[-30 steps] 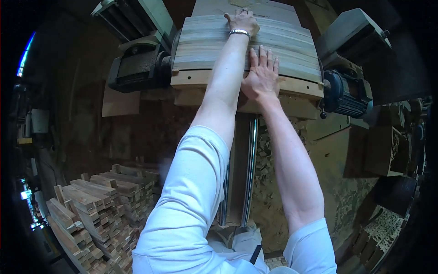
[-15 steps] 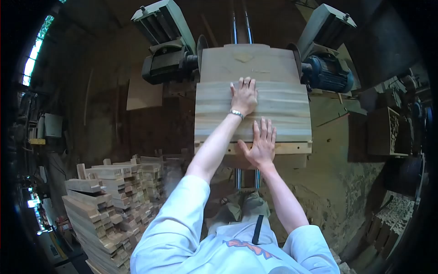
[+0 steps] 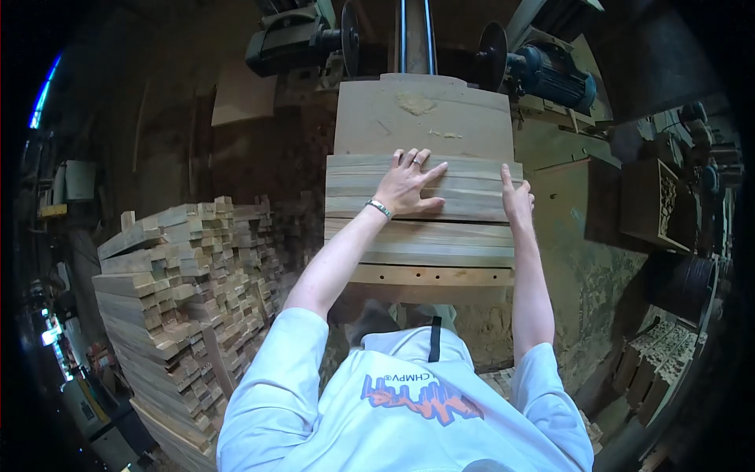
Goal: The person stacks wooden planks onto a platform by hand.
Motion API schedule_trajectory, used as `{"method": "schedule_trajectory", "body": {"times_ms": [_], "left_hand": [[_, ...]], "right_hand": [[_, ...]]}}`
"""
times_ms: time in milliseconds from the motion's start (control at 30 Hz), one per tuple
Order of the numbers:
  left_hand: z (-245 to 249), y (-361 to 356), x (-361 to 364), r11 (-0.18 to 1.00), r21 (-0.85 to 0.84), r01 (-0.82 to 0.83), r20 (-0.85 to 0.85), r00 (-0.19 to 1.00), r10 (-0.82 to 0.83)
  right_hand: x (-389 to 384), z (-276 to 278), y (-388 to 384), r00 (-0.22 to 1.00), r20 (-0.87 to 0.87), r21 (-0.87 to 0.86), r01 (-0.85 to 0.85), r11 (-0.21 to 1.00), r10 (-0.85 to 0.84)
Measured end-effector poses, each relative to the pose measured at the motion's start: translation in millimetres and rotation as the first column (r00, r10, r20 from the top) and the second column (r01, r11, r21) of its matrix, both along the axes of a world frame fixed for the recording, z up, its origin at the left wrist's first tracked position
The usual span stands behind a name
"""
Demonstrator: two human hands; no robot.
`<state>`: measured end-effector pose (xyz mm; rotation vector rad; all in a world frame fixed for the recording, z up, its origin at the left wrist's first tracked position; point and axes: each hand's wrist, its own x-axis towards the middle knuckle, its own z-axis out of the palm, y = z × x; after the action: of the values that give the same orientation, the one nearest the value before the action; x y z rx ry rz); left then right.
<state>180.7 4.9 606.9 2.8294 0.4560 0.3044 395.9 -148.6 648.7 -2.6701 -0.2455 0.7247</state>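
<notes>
Where wooden strips (image 3: 472,186) are laid crosswise, their tops are touched by the spread left hand (image 3: 403,192), their right ends by the right hand (image 3: 518,203), grip unclear.

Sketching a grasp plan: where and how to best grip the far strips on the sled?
Probably both ends, one hand from each side: the far strips lie crosswise, side by side, ends at the edges of the sled. The near side looks harder, with a narrow gap to the near strips. The right hand is at the right end; the left hand lies on top.
</notes>
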Motion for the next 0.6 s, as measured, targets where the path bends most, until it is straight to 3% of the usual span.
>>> {"method": "schedule_trajectory", "body": {"times_ms": [67,133,167,200,233,267,300,333,367,467,567,600], "left_hand": [[-0.5,-4.5,-2.6,0.998,0.024,-0.053,-0.005,0.999,0.053],[13.0,2.4,-6.7,0.997,-0.020,-0.079,0.024,0.997,0.080],[19.7,4.7,-10.1,0.999,-0.036,-0.029,-0.025,0.999,0.028],[29.1,7.6,-7.1,0.998,-0.025,-0.065,-0.031,0.997,0.064],[39.3,6.9,-7.3,1.000,0.003,-0.018,-0.215,0.976,0.019],[46.3,6.8,-9.0,0.999,0.019,0.029,-0.396,0.918,-0.019],[41.2,7.9,-1.1,0.999,-0.037,0.006,-0.425,0.905,-0.021],[42.0,11.1,2.3,0.998,-0.059,0.019,-0.409,0.912,-0.042],[43.6,12.9,3.1,0.996,-0.082,0.023,-0.390,0.919,-0.053],[51.2,38.1,9.9,0.940,-0.342,0.004,-0.400,0.904,-0.149],[65.4,28.0,-2.6,0.794,-0.567,-0.218,-0.416,0.908,-0.047],[73.3,16.5,-17.9,0.685,-0.663,-0.302,-0.423,0.906,-0.010]], "right_hand": [[-1.4,6.7,-0.8,0.997,-0.035,0.017,-0.068,0.998,0.068],[2.4,9.6,8.1,0.992,0.000,0.267,-0.124,0.956,0.129],[-11.4,13.1,7.5,0.923,0.290,0.231,-0.325,0.917,0.254],[-40.8,23.9,1.5,0.758,0.552,0.152,-0.501,0.852,0.348],[-65.4,28.5,-9.2,0.679,0.564,0.195,-0.662,0.724,0.469],[-88.4,31.7,-22.4,0.663,0.345,0.373,-0.746,0.551,0.664],[-113.9,26.0,-43.2,0.502,0.300,0.381,-0.843,0.380,0.811],[-134.9,31.5,-55.4,0.439,0.333,0.331,-0.883,0.332,0.835],[-141.1,15.4,-66.5,0.331,0.398,0.169,-0.943,0.286,0.856],[-127.3,-8.9,-73.5,0.138,0.415,0.125,-0.988,0.094,0.899],[-110.9,-6.7,-59.9,0.033,0.454,0.160,-0.986,-0.045,0.890],[-105.1,-8.3,-53.3,0.036,0.424,0.106,-0.994,-0.010,0.905]]}}
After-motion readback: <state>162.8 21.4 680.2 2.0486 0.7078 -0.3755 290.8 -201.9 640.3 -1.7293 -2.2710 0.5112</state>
